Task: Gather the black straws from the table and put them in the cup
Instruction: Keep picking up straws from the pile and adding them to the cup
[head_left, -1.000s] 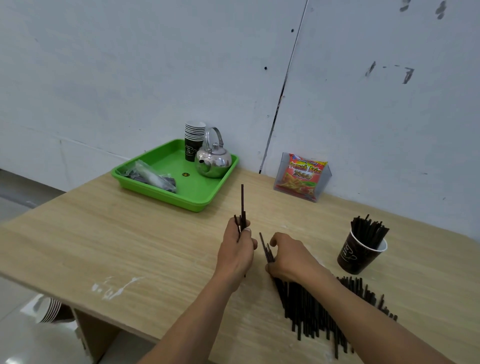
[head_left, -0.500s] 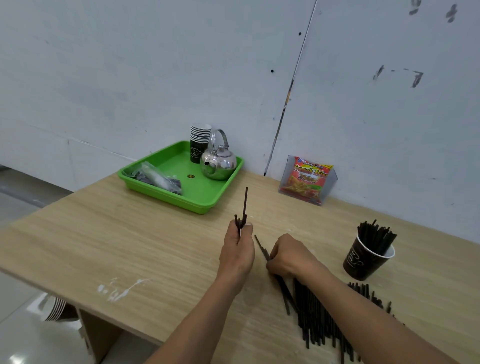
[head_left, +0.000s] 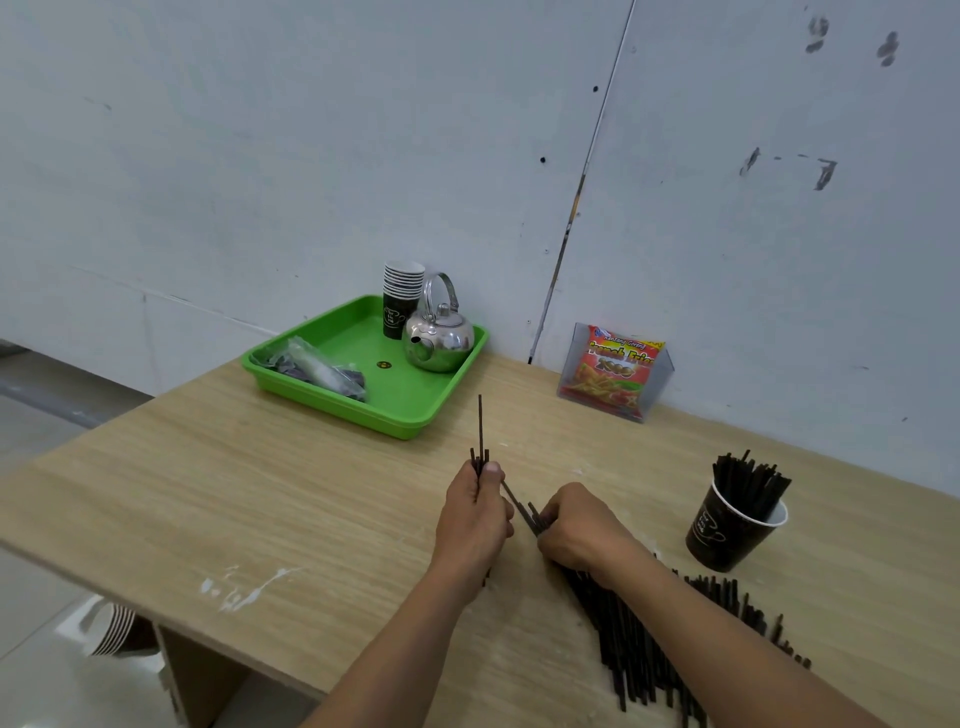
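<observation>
straws (head_left: 623, 649), black; cup (head_left: 722, 535), dark brown, pale line print, white inside; tray (head_left: 332, 397), bright green; kettle (head_left: 441, 338), shiny silver; snack packet (head_left: 615, 371), red and yellow; table (head_left: 260, 493), light wood grain, white smears

lighting: moderately bright, even, diffuse, apparently from above; source out of frame. shadows: faint and soft-edged on the pale wooden table (head_left: 260, 493) beside the left hand (head_left: 475, 514). glare: small highlights on the round polished steel kettle (head_left: 441, 340). distortion: wide-angle lean of the grey-white panel wall (head_left: 260, 156) seam, upper right. focus: sharp centre, softer lower left corner.
</observation>
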